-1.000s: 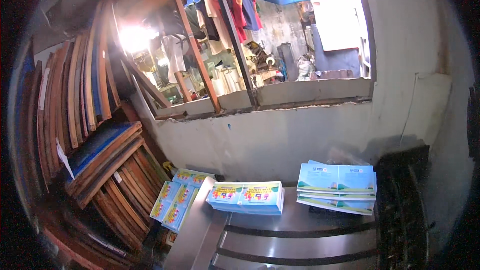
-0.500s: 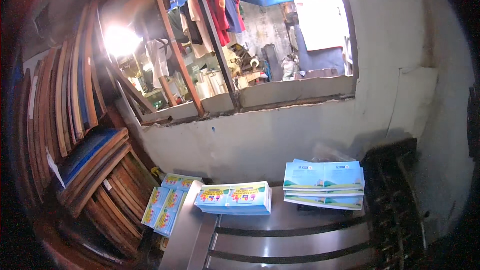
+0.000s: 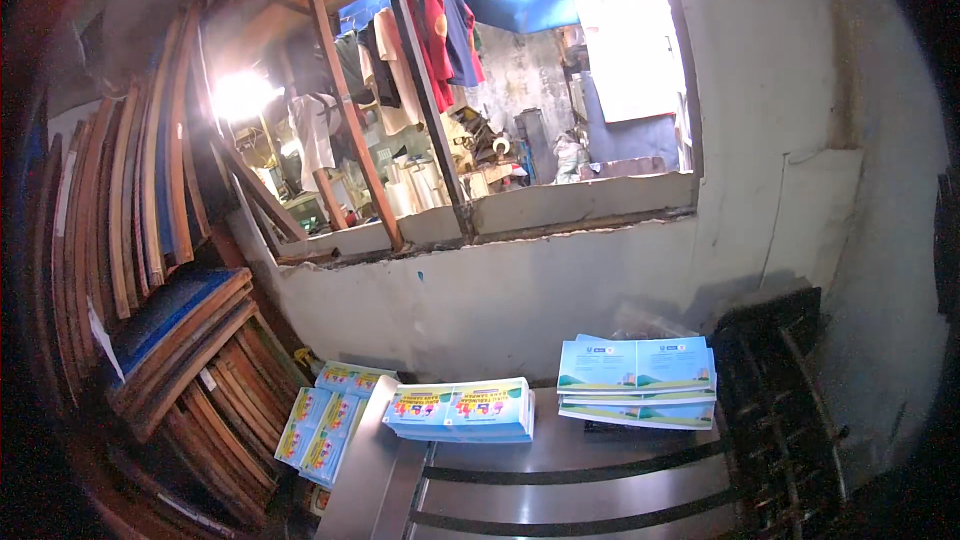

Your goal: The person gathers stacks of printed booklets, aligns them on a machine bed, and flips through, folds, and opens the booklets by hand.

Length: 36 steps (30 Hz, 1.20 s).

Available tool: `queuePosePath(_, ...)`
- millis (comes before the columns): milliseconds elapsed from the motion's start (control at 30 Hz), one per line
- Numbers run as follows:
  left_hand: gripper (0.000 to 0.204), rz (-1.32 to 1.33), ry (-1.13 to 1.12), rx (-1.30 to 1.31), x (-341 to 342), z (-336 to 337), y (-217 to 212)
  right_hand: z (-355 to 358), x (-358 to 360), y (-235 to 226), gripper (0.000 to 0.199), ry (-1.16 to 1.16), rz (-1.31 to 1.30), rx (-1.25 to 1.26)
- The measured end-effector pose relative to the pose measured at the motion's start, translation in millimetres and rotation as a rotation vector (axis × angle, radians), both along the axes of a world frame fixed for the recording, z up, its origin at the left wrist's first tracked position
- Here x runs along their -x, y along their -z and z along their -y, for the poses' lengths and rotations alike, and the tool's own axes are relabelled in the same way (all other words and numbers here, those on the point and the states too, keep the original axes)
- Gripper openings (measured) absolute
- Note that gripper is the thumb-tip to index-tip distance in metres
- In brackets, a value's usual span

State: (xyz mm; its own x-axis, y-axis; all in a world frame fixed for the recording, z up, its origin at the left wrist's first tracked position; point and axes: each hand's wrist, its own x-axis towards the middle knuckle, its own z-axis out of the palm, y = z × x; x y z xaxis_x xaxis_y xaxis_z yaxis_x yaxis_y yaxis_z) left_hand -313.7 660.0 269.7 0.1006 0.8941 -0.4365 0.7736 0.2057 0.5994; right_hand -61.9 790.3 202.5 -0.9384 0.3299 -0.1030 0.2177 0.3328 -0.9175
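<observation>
Neither of my hands shows in the head view. A neat stack of light blue printed sheets (image 3: 460,412) with colourful cartoon covers lies on a grey metal table (image 3: 560,502). To its right, a looser stack of blue printed sheets (image 3: 636,368) with a green landscape sits fanned in uneven layers. More printed covers (image 3: 325,430) are piled lower down, past the table's left side. Two dark straps (image 3: 580,472) run across the metal surface in front of the stacks.
Wooden frames (image 3: 130,200) are stacked along the left wall, some with blue mesh (image 3: 175,315). A dark metal machine part (image 3: 780,410) stands at the table's right end. Behind is a grey wall (image 3: 480,310) with a barred opening, hanging clothes (image 3: 450,35) beyond it.
The view has tilted slightly upward and shifted a little, so the table and stacks sit lower and slightly left. The stacks themselves look unmoved.
</observation>
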Motion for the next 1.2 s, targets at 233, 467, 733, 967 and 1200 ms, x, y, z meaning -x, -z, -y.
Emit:
queuePosePath(233, 0.053, -0.13, 0.105, -0.264, -5, 27, 2, 58, -27, 111, 0.036, 0.26, 0.001, -0.207)
queuePosePath(467, 0.048, -0.075, 0.013, -0.09, -8, 9, -20, 44, -13, 77, 0.04, 0.188, 0.105, 0.076)
queuePosePath(733, 0.032, -0.172, 0.073, -0.436, -17, -30, 16, -5, -4, 93, 0.039, 0.131, 0.156, 0.304)
queuePosePath(967, 0.046, -0.093, 0.144, -0.163, -7, -7, 27, 31, -6, 95, 0.037, 0.205, 0.196, 0.295)
queuePosePath(1200, 0.034, 0.048, -0.132, -0.318, -22, 0, -3, 36, 2, 98, 0.029, 0.19, 0.341, -0.125)
